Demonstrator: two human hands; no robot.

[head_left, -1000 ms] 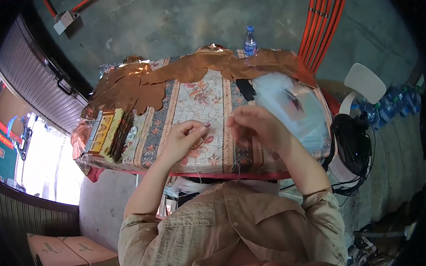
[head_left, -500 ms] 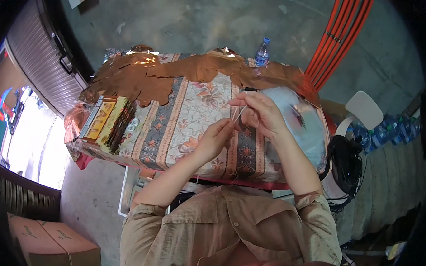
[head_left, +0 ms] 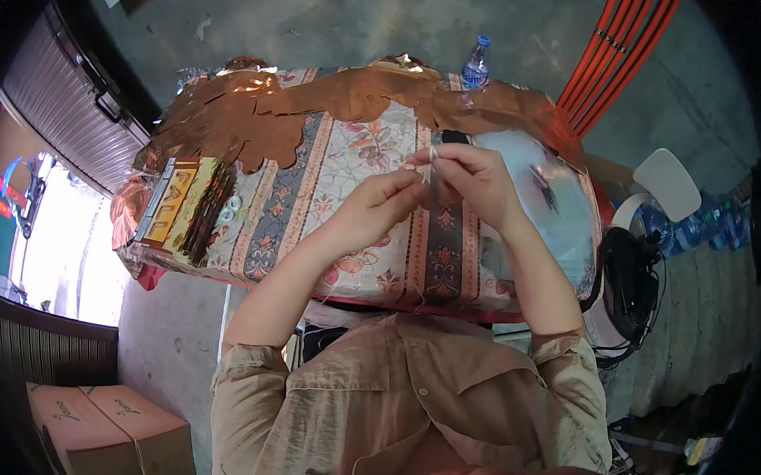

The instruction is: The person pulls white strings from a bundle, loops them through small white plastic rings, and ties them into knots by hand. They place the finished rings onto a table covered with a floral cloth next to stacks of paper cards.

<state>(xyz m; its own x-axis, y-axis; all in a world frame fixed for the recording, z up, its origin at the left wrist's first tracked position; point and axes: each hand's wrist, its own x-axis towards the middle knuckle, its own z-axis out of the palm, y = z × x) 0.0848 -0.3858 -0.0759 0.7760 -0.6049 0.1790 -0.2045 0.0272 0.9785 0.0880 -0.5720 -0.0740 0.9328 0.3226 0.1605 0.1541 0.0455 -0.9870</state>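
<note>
Pinching white string [head_left: 433, 153] in right hand [head_left: 485, 180]; pressing fingers [head_left: 408, 178] together in left hand [head_left: 371, 211]; risking slippage through loose pinching.

Looks like thin white string [head_left: 433, 153]; shows as short strand at right hand's [head_left: 482, 180] forefinger, near left hand's [head_left: 379, 209] fingertips; rest indistinct.

The tablecloth [head_left: 361, 179] looks like smooth plastic with a slight sheen. Along it, the brown foil [head_left: 214, 126] is thin and metallic, wrinkled and glossy where light catches it. The bottle [head_left: 476, 63] is clear, shiny plastic; the bag [head_left: 559, 238] is milky, filmy plastic. The string [head_left: 433, 153] is too small for its finish to show. The shirt [head_left: 346, 417] is matt, creased cloth, the box [head_left: 117, 431] matt cardboard, the shutter [head_left: 64, 90] ribbed metal.
</note>
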